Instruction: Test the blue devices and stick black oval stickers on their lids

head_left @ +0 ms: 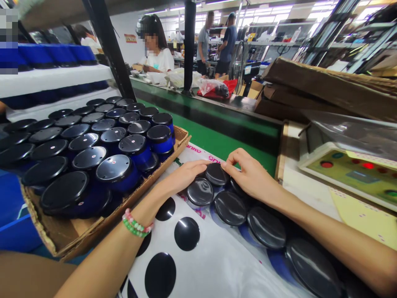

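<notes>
My left hand reaches in from the left, fingers together and fairly straight, its fingertips at the edge of a round blue unit with a shiny black top. From the right, my right hand has thumb and curled fingers closed at the opposite edge of that same unit. More black-topped blue units run in a row toward me, some wrapped in clear plastic. Under my left forearm lies a white sheet with round black discs. My fingers partly cover the gripped unit's sides.
A cardboard tray full of upturned blue and black units stands at left. Behind is a green conveyor belt. At right sit a control box with lit buttons and stacked cardboard. A person sits across the belt.
</notes>
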`<state>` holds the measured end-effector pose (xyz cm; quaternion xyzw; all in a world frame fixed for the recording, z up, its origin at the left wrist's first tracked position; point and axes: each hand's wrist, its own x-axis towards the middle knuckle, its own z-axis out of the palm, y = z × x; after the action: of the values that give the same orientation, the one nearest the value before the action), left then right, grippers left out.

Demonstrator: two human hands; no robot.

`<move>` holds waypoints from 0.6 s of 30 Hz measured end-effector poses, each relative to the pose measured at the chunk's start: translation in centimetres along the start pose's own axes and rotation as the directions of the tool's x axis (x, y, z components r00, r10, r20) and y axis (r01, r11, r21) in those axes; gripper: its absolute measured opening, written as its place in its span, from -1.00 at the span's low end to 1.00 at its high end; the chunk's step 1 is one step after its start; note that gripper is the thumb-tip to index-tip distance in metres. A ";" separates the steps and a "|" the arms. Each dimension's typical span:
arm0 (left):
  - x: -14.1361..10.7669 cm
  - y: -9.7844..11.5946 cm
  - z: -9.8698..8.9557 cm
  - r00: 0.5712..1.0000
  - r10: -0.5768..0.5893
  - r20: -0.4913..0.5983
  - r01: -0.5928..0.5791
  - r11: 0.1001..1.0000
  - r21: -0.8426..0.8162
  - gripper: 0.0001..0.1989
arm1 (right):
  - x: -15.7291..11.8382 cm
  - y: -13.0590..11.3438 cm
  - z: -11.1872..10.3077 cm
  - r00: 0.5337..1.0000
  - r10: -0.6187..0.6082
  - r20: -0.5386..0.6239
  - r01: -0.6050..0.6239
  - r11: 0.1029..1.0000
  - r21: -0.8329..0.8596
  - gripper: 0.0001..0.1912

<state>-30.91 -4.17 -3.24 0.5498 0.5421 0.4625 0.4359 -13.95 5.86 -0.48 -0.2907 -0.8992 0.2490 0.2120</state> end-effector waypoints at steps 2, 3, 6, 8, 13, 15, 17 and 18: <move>0.0 0.0 0.0 1.000 0.000 0.001 0.000 1.000 0.000 -0.63 | -0.1 0.0 0.1 0.999 -0.031 -0.013 0.031 0.998 -0.059 -0.78; 0.1 0.0 0.0 1.000 0.001 0.000 -0.001 1.000 0.001 -0.63 | -0.1 0.0 0.2 0.999 -0.040 -0.018 0.038 0.996 -0.082 -0.79; 0.2 0.0 0.1 1.000 -0.002 -0.006 0.002 1.000 0.007 -0.63 | -0.1 0.1 0.3 0.998 -0.052 -0.027 0.048 0.991 -0.124 -0.80; 0.3 0.0 0.1 1.000 -0.008 -0.014 0.009 1.000 0.013 -0.64 | -0.1 0.1 0.4 0.998 -0.052 -0.030 0.048 0.990 -0.134 -0.80; 0.2 0.0 0.1 0.999 -0.022 -0.030 0.023 0.999 0.032 -0.65 | -0.1 -0.2 0.3 0.997 -0.049 -0.056 0.042 0.990 -0.132 -0.79; 0.2 0.0 0.1 0.999 -0.019 -0.026 0.020 0.999 0.037 -0.64 | 0.1 -0.3 0.1 0.998 -0.019 -0.063 0.014 0.996 -0.083 -0.79; 0.2 -0.1 0.0 0.999 -0.018 -0.026 0.019 0.999 0.047 -0.64 | 0.3 -0.2 -0.2 0.998 0.050 -0.047 -0.050 0.999 -0.002 -0.76; 0.3 -0.2 0.0 0.999 -0.018 -0.028 0.020 0.998 0.054 -0.64 | 0.5 0.0 -0.4 0.995 0.093 -0.030 -0.092 0.995 0.040 -0.72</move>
<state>-30.96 -3.88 -3.37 0.5499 0.5658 0.4508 0.4175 -14.10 6.27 -0.03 -0.3319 -0.8763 0.2711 0.2201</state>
